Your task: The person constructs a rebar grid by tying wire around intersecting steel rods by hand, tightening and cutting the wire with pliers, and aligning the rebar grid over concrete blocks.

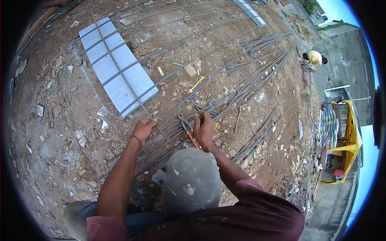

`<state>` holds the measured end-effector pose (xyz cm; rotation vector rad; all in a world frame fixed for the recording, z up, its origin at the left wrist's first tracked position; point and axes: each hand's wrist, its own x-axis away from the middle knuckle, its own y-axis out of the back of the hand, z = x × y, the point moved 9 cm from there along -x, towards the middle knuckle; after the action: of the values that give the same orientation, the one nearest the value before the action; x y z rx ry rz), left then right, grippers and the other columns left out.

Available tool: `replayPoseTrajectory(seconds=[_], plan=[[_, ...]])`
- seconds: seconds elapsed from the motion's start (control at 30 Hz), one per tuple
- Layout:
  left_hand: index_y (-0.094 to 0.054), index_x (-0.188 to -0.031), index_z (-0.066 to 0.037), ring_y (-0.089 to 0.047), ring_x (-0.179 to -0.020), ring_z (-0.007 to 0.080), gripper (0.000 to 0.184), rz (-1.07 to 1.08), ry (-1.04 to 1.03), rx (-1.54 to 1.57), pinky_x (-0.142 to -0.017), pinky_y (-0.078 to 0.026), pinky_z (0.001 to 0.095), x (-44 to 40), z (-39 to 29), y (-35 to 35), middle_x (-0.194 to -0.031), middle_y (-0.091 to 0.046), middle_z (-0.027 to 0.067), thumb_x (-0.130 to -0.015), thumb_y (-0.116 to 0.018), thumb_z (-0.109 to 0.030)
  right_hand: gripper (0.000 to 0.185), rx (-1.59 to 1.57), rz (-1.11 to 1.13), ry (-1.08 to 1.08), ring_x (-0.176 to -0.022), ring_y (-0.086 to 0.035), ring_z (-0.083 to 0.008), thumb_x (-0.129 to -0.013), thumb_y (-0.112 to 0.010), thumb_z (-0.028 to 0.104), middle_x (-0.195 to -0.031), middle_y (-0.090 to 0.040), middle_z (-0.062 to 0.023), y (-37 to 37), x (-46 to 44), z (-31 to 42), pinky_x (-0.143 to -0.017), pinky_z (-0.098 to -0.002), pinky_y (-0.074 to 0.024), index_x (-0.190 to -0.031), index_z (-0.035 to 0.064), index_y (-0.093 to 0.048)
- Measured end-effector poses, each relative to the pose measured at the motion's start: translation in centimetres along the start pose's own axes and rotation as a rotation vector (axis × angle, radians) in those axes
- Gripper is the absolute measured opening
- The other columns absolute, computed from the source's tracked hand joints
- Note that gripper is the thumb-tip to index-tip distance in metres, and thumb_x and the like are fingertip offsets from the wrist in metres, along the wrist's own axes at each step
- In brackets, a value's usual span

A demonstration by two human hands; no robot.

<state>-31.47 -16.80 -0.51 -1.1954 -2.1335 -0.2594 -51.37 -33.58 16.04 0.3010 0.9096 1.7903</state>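
My left hand (144, 129) is closed on a thin metal rod (116, 66), which runs up-left over several long bars and a pale slab (138, 82). My right hand (204, 127) is closed above the bundled bars; what its fingers hold is too small to tell. Just left of it, pliers (185, 124) with red handles lie at the bars, jaws apart. The bars cross beneath and beyond both hands.
More metal bars (267, 82) fan out at the upper right, near a second pale slab (253, 14). Another person (314, 58) bends over at the far right, above a yellow canopy (353, 142). Debris litters the dirt ground (52, 132). A spotted grey cap (191, 178) is low in view.
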Motion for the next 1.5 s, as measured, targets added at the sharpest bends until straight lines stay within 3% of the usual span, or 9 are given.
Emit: replayPoseTrajectory(seconds=[0.2,0.4,0.6,0.8,0.87,1.0,1.1,1.17,1.5], plan=[[-0.071,-0.091,-0.001,-0.054,-0.049,0.0103,0.042,-0.035,0.010,-0.146,-0.046,-0.040,0.0268,0.3,-0.3,0.3,-0.064,-0.061,0.0024,-0.101,-0.066,-0.042,0.051,0.357,0.084,0.082,-0.108,-0.060,-0.0420,-0.088,-0.077,0.024,-0.114,-0.060,-0.0269,1.8,7.7,-10.2,-0.088,-0.0513,-0.0484,-0.128,0.0019,-0.053],[-0.075,-0.096,-0.004,-0.052,-0.048,0.0105,0.047,-0.061,-0.006,-0.199,-0.037,-0.036,0.0308,-0.8,-0.1,0.4,-0.063,-0.064,0.0053,-0.100,-0.063,-0.049,0.066,0.513,0.506,-0.115,-0.115,-0.054,-0.0470,-0.082,-0.082,0.032,-0.120,-0.053,-0.0267,-3.2,10.3,-12.9,-0.095,-0.0522,-0.0464,-0.131,0.0019,-0.048],[-0.072,-0.103,0.004,-0.067,-0.063,0.0137,0.051,-0.023,0.040,-0.140,-0.054,-0.051,0.0262,1.3,-1.6,0.4,-0.078,-0.072,0.0096,-0.102,-0.062,-0.046,0.052,0.445,0.489,0.016,-0.084,-0.069,-0.0483,-0.092,-0.070,0.041,-0.102,-0.061,-0.0316,-6.7,9.2,-15.8,-0.066,-0.0592,-0.0537,-0.118,0.0002,-0.049],[-0.075,-0.098,-0.001,-0.070,-0.078,0.0375,0.055,-0.431,0.025,-0.520,-0.078,-0.054,0.0475,0.4,-2.3,4.4,-0.081,-0.073,0.0168,-0.098,-0.061,-0.053,0.034,0.474,0.648,0.335,-0.062,-0.069,-0.0390,-0.098,-0.061,0.033,-0.070,-0.065,-0.0224,-6.8,3.5,-14.3,-0.055,-0.0525,-0.0517,-0.090,-0.0003,-0.062],[-0.074,-0.094,0.000,-0.069,-0.087,0.0421,0.049,-0.740,0.046,-0.337,-0.082,-0.054,0.0485,6.8,-5.5,3.6,-0.088,-0.072,0.0232,-0.097,-0.061,-0.047,0.030,0.042,0.923,-0.552,-0.054,-0.065,-0.0268,-0.096,-0.061,0.026,-0.065,-0.063,-0.0107,-4.6,2.1,-13.1,-0.049,-0.0437,-0.0487,-0.084,0.0000,-0.067],[-0.070,-0.079,0.000,-0.069,-0.090,0.0456,0.042,-1.093,0.098,0.013,-0.081,-0.053,0.0513,13.6,-0.6,-0.4,-0.087,-0.071,0.0264,-0.096,-0.060,-0.037,0.023,-0.157,0.828,-0.499,-0.056,-0.061,-0.0175,-0.093,-0.064,0.022,-0.065,-0.059,-0.0029,-0.9,-2.9,-8.8,-0.049,-0.0375,-0.0469,-0.091,0.0000,-0.070],[-0.069,-0.089,0.004,-0.069,-0.070,0.0275,0.036,-0.881,0.357,0.451,-0.066,-0.053,0.0424,10.8,7.3,-5.1,-0.077,-0.071,0.0141,-0.099,-0.062,-0.031,0.020,0.117,0.895,-0.086,-0.059,-0.066,-0.0265,-0.091,-0.067,0.021,-0.066,-0.065,-0.0099,2.1,-7.2,0.9,-0.055,-0.0436,-0.0508,-0.092,0.0010,-0.070],[-0.069,-0.095,0.005,-0.067,-0.069,0.0182,0.027,-0.755,0.089,0.665,-0.062,-0.053,0.0331,7.5,7.0,-6.2,-0.081,-0.071,0.0099,-0.100,-0.063,-0.021,0.021,0.639,0.997,0.683,-0.066,-0.068,-0.0369,-0.093,-0.068,0.023,-0.071,-0.069,-0.0178,0.4,-6.5,9.6,-0.064,-0.0470,-0.0540,-0.096,0.0028,-0.071],[-0.061,-0.133,0.007,-0.073,-0.087,0.0224,0.033,-0.581,-0.077,1.279,-0.076,-0.061,0.0300,5.5,2.7,-14.4,-0.106,-0.073,0.0155,-0.101,-0.055,0.002,0.036,1.014,1.386,0.850,-0.089,-0.070,-0.0425,-0.083,-0.056,0.001,-0.089,-0.070,-0.0289,-8.7,-1.7,12.1,-0.082,-0.0515,-0.0567,-0.118,-0.0037,-0.061]])
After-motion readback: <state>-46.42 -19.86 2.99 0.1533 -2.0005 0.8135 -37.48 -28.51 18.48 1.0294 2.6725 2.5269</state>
